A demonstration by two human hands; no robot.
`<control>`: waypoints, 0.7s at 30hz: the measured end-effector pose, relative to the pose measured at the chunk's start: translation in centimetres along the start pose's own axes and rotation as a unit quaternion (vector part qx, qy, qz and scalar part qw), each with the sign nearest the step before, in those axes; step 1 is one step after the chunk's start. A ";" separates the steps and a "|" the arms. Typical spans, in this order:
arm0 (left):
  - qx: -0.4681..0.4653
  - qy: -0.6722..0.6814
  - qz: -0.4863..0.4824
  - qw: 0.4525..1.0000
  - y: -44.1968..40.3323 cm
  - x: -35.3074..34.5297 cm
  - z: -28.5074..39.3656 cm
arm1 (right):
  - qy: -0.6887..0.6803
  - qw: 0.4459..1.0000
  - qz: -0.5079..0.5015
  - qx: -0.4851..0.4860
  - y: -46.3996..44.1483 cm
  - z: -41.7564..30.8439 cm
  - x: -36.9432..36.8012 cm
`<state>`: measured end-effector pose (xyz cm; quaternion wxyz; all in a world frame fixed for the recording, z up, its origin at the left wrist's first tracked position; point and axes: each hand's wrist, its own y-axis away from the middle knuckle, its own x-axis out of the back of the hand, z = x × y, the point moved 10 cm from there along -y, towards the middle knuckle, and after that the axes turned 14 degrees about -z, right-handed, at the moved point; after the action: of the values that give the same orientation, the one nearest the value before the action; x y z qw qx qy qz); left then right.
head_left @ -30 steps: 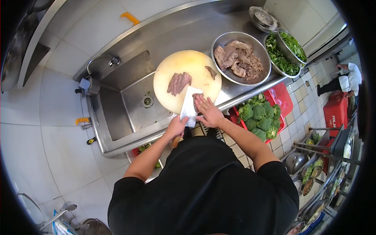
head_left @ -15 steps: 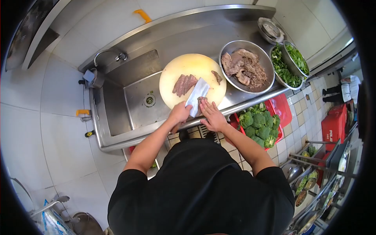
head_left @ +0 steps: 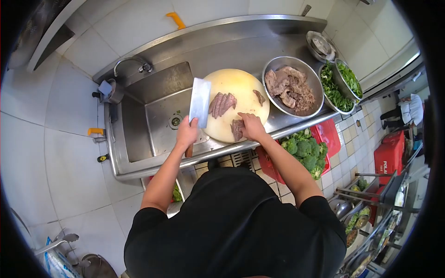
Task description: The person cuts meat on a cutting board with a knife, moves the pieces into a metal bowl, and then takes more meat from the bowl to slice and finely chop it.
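My left hand (head_left: 187, 133) is wrapped round the handle of a cleaver (head_left: 200, 103), whose broad blade points away from me over the left rim of the round cutting board (head_left: 236, 78). My right hand (head_left: 252, 126) is closed at a small piece of cooked meat (head_left: 238, 130) near the board's front edge, its fingers against the meat's right side. Overlapping meat slices (head_left: 222, 104) lie left of the board's middle. A smaller meat scrap (head_left: 259, 97) is near the right edge.
Right of the board, a steel bowl (head_left: 320, 88) holds cooked meat. Bowls of leafy greens (head_left: 337, 95) stand beyond it. The sink (head_left: 160, 125) is at left. A red crate of broccoli (head_left: 303, 150) sits below the counter's edge. Another person (head_left: 410, 110) is at far right.
My left hand has lifted the cleaver off the meat and swung it left to the board's rim. My right hand's flat fingers have curled in at the meat piece. The slices remain in place.
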<state>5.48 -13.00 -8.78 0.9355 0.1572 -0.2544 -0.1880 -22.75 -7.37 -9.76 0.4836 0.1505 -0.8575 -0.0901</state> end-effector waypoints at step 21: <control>0.099 -0.071 -0.115 0.986 -0.3 2.7 -6.9 | -0.037 0.972 -0.132 -0.193 -3.3 1.7 -2.4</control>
<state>11.30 -13.08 -13.45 0.8670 0.2631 -0.3180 -0.2792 -22.48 -9.61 -13.50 0.4549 0.1625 -0.8141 -0.3223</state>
